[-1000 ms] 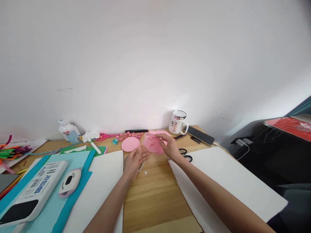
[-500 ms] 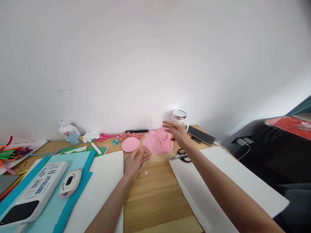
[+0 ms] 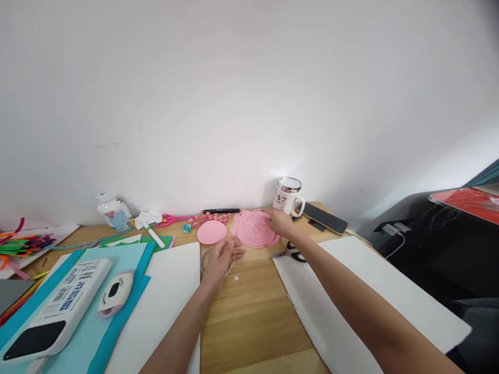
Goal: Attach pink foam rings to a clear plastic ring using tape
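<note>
My right hand [image 3: 281, 223] rests at the right edge of a pile of pink spiral-cut paper [image 3: 254, 229]. Its fingers bend down toward the paper, and their tips are mostly hidden, so a grip cannot be made out. My left hand [image 3: 223, 255] hovers palm inward with fingers apart and nothing in it, over a roll of clear tape [image 3: 204, 259] that it partly covers. Just beyond it lies a flat pink paper circle [image 3: 211, 232]. Black-handled scissors [image 3: 297, 254] lie beneath my right wrist, partly covered.
Behind my right hand stand a white mug [image 3: 286, 197] and a phone [image 3: 323, 218]. Rolled pink pieces [image 3: 212, 218] and a black marker [image 3: 221, 211] lie near the wall. White sheets [image 3: 366, 275] flank the wood; a glue gun box [image 3: 58, 306] sits left.
My right hand has come down from above the pink paper pile to its right edge, its fingers now bent instead of spread. The mug shows more fully. My left hand has barely moved.
</note>
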Demonstrator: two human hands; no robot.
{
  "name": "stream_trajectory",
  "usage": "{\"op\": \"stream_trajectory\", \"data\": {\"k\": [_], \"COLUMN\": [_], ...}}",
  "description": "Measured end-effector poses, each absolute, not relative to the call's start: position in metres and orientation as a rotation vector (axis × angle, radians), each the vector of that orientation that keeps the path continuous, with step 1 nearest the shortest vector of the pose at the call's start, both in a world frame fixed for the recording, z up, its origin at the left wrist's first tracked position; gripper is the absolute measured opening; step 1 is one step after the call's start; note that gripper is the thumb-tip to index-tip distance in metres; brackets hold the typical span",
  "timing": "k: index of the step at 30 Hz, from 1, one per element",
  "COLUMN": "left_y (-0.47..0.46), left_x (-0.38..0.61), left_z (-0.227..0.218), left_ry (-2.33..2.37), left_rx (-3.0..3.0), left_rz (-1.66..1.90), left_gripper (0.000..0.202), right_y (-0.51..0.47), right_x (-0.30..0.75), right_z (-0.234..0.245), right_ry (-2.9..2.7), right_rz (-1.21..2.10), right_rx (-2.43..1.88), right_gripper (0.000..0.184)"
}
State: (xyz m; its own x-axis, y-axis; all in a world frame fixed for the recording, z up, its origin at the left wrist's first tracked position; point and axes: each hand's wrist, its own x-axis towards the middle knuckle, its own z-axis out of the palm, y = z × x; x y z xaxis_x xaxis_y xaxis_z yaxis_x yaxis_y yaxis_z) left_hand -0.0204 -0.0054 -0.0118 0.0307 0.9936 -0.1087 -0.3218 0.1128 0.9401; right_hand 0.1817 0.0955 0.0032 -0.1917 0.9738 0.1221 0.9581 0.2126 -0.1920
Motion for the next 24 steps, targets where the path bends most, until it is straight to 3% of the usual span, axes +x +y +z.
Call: {"op": "stream_trajectory", "data": {"k": [5, 10, 20, 24], "left_y": [-0.006, -0.006, -0.01, -0.01], "left_x": [-0.021, -0.022, -0.022, -0.021], "left_z": [-0.012, -0.013, -0.009, -0.009], "left_ry": [1.022, 1.019, 1.006, 1.017], "left_rx": [0.937, 0.954, 0.969, 0.953], "left_rz": [1.246, 1.232, 1.202, 1.16], "left_gripper": [0.034, 0.037, 0.032, 0.029], "right_y": [0.106, 0.102, 0.084, 0.078], "right_x": [0.18, 0.178, 0.155, 0.144], "right_z": [0.005, 0.018, 0.09, 0.11], "right_ry": [-2.24, -2.218, -2.798, -2.725], "right_rz": [0.057, -0.082, -0.321, -0.434], "right_rx": [-2.0, -2.023, -1.67, -1.656], "right_gripper": [0.038, 0.022, 0.018, 0.014]}}
